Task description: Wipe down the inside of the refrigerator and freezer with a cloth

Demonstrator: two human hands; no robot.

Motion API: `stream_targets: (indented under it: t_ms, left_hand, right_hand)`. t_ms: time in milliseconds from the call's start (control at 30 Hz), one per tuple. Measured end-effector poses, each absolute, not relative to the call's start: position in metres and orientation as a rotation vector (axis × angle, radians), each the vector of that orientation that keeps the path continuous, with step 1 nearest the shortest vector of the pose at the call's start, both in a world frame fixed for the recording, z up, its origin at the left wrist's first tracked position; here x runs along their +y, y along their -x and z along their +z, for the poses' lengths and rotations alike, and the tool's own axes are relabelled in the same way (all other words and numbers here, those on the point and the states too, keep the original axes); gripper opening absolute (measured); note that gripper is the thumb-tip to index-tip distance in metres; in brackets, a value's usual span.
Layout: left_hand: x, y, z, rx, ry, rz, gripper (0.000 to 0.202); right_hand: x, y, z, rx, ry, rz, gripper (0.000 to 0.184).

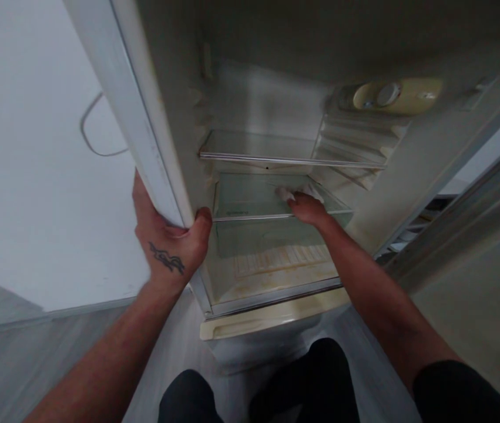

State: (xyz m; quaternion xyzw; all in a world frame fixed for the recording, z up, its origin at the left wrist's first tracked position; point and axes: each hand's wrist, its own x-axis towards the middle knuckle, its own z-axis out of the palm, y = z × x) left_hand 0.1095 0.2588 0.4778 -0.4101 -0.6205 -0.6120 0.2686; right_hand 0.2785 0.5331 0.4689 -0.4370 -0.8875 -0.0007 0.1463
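Note:
A white refrigerator door [139, 123] swings open on the left, and my left hand [173, 238] grips its edge. My right hand [306, 208] reaches inside and presses a white cloth [287, 194] onto a glass shelf [254, 197]. A second glass shelf [254, 147] sits above it, close to the top of the compartment. Below my right hand, the compartment floor [276, 267] shows yellowish-orange stains. A cream thermostat housing [391, 97] sits high on the right inner wall.
A white wall [33, 147] lies beyond the door, with a loop of thin cable [95, 126] against it. Grey plank flooring [24, 370] runs below, and my black-clad legs [311, 382] stand close to the refrigerator's cream base strip [271, 314].

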Motion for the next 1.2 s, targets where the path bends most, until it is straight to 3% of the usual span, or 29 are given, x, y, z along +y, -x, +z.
stream_targets:
  t_ms: [167,267,500,667,800,933,1067,1200]
  left_hand:
    - [0.261,-0.105,0.475,-1.605,1.129,-1.631,0.093]
    - [0.261,-0.102,0.475,-1.585,1.167,-1.590,0.088]
    - [0.262,-0.101,0.474,-1.514,1.174,-1.562,0.086]
    - [0.263,-0.101,0.476,-1.497,1.156,-1.595,0.092]
    - [0.265,-0.097,0.475,-1.486,1.166,-1.572,0.098]
    - [0.266,-0.095,0.473,-1.478,1.164,-1.561,0.095]
    - [0.265,-0.097,0.473,-1.497,1.152,-1.548,0.093]
    - [0.265,-0.099,0.475,-1.508,1.129,-1.544,0.091]
  right_hand:
    - [0.441,-0.214,0.454,-2.524,0.807,-0.102,0.046]
    - [0.402,-0.187,0.441,-2.467,0.646,-0.127,0.047]
    - [0.408,-0.219,0.410,-2.418,0.464,-0.194,0.054]
    - [0.462,-0.294,0.366,-2.258,0.797,-0.308,0.061]
    - [0.501,-0.339,0.340,-1.885,1.253,-0.085,0.073]
    - [0.519,-0.337,0.342,-1.528,1.534,0.190,0.074]
    - [0.492,-0.285,0.349,-1.432,1.595,0.271,0.079]
    - [0.422,-0.214,0.335,-1.693,1.325,0.128,0.088]
